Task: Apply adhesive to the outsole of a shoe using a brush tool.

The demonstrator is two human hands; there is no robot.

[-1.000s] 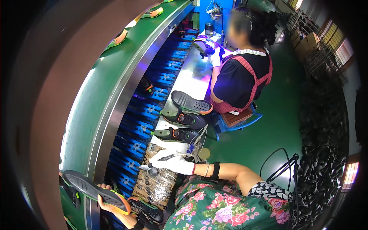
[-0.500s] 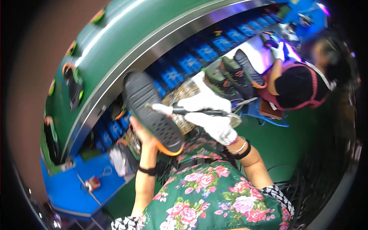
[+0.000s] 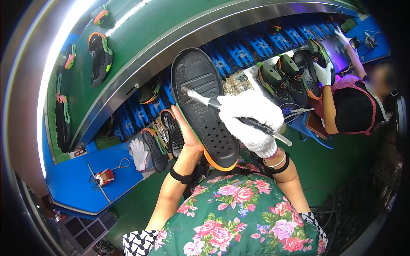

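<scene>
A black shoe sole [image 3: 200, 77] with an orange and green edge is held up in front of me, its holed, grooved inner side facing me. My bare left hand [image 3: 188, 133] grips it from beneath along its left edge. In my right hand [image 3: 250, 117], covered by a white knit glove, is a brush [image 3: 200, 98] with a black handle and a clear tube at its back end. The bristle tip rests at the grooved upper part of the sole. The fingers of the left hand are partly hidden behind the sole.
A green conveyor [image 3: 132, 51] with scattered soles curves along the left and top, above blue racks [image 3: 241, 55]. More soles [image 3: 154, 149] and a white glove [image 3: 139, 153] lie beside a blue table [image 3: 68, 183]. At right, a gloved co-worker [image 3: 354, 102] handles a sole near several shoe uppers [image 3: 271, 79].
The sole and both hands have shifted right in the view. The brush tip has moved across the sole's grooves. At right, the co-worker's gloved hand has come onto a sole.
</scene>
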